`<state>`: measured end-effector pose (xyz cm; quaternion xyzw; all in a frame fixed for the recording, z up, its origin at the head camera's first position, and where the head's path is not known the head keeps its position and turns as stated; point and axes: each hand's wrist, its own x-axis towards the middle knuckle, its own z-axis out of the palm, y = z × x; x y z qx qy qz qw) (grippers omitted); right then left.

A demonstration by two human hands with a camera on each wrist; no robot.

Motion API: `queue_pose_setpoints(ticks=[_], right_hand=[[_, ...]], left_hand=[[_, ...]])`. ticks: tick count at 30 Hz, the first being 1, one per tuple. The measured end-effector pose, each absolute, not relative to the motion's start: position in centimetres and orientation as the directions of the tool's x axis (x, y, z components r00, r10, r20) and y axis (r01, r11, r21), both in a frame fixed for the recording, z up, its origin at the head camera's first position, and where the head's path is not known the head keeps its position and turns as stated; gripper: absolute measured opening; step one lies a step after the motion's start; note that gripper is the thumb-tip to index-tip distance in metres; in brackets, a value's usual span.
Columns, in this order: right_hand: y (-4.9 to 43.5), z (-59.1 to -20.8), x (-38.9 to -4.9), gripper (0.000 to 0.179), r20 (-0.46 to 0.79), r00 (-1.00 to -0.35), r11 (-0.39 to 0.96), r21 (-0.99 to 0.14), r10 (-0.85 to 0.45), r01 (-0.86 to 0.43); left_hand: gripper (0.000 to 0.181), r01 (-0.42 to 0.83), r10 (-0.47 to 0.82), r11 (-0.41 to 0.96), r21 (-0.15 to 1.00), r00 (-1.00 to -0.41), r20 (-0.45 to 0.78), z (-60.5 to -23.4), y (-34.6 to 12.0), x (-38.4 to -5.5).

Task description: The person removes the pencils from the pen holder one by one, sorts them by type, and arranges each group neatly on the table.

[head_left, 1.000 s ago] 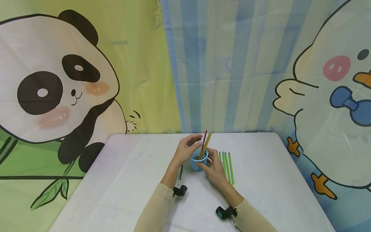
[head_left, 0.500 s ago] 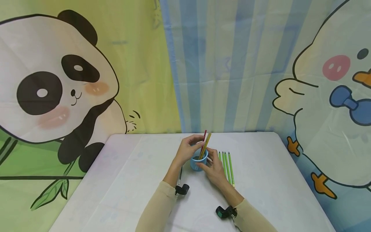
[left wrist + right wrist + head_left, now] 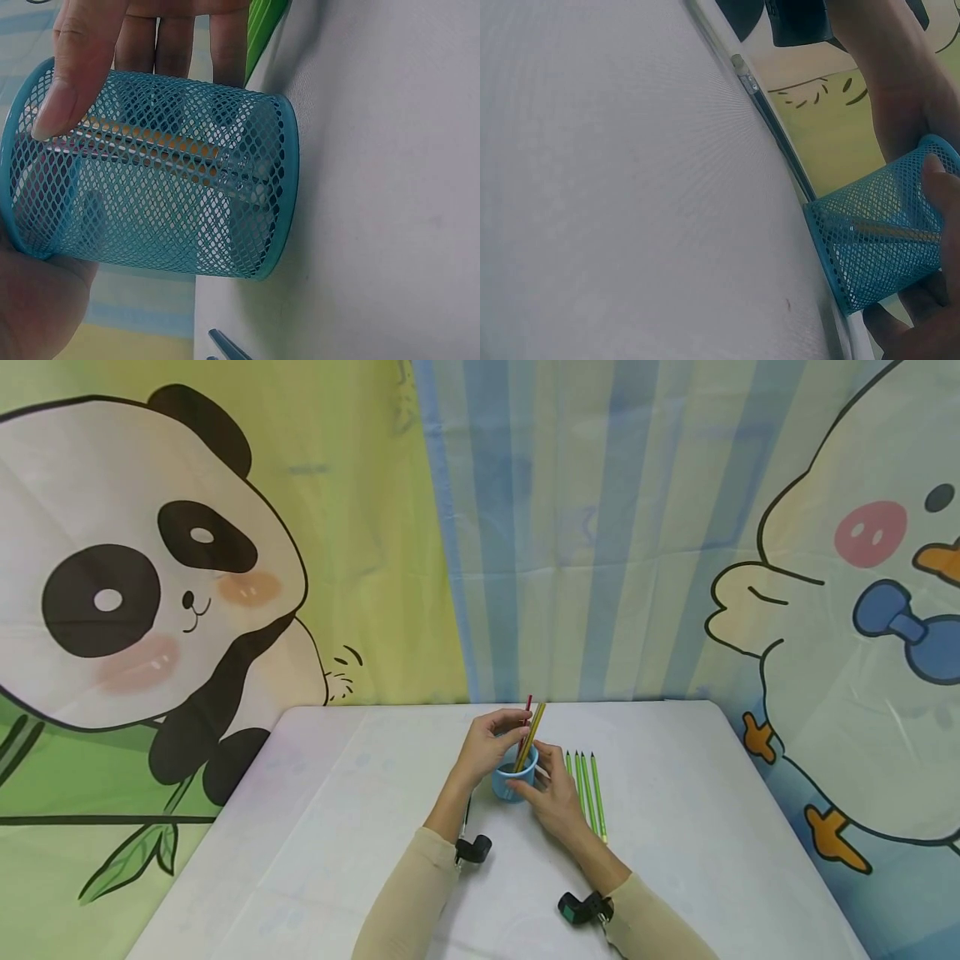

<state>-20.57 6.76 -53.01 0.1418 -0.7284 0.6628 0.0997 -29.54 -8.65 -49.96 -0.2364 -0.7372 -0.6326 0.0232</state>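
Observation:
A light blue mesh pencil cup (image 3: 510,788) stands on the white table (image 3: 337,843). In it lean yellow pencils (image 3: 536,724) and a red pencil (image 3: 528,701). My right hand (image 3: 557,795) grips the cup's right side, thumb in front and fingers behind, as the left wrist view shows with the thumb (image 3: 79,67) across the mesh. Over the rim, my left hand (image 3: 483,748) pinches the red pencil between thumb and fingers. The pencils' lower ends show through the mesh (image 3: 172,217) and rest near the cup's bottom.
Several green pencils (image 3: 589,793) lie side by side to the right of the cup, partly behind my right hand. A dark pencil (image 3: 776,135) with an eraser end lies to the left. A printed curtain (image 3: 570,527) hangs behind the table.
My left hand has moved slightly right and its fingers have come onto the red pencil, whose top has shifted left. My right hand keeps its grip on the cup.

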Motion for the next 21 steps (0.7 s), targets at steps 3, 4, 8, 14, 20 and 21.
queue_pose_setpoints(ticks=[3,4,8,14,20,21], right_hand=[[6.8,-53.0,-20.6,0.078,0.339,-0.938,0.08,-0.935,-0.072,-0.344],[6.8,-53.0,-20.6,0.077,0.338,-0.938,0.081,-0.936,-0.072,-0.344],[6.9,-53.0,-20.6,0.076,0.341,-0.937,0.085,-0.934,-0.076,-0.347],[6.9,-53.4,-20.7,0.076,0.336,-0.939,0.082,-0.936,-0.075,-0.342],[7.0,-56.0,-22.2,0.076,0.357,-0.932,0.092,-0.928,-0.059,-0.361],[7.0,-56.0,-22.2,0.075,0.36,-0.931,0.096,-0.926,-0.06,-0.364]], left_hand=[[0.03,0.37,0.312,0.093,0.924,-0.892,0.326,-50.0,-8.6,-29.6],[0.03,0.368,0.309,0.096,0.925,-0.894,0.324,-50.0,-8.5,-29.6],[0.031,0.369,0.296,0.109,0.923,-0.899,0.324,-50.0,-8.5,-29.5],[0.03,0.384,0.263,0.135,0.914,-0.903,0.34,-49.5,-8.7,-29.2],[0.029,0.42,0.219,0.146,0.896,-0.897,0.385,-49.0,-8.9,-29.1],[0.029,0.426,0.212,0.139,0.894,-0.895,0.394,-48.9,-8.9,-29.1]])
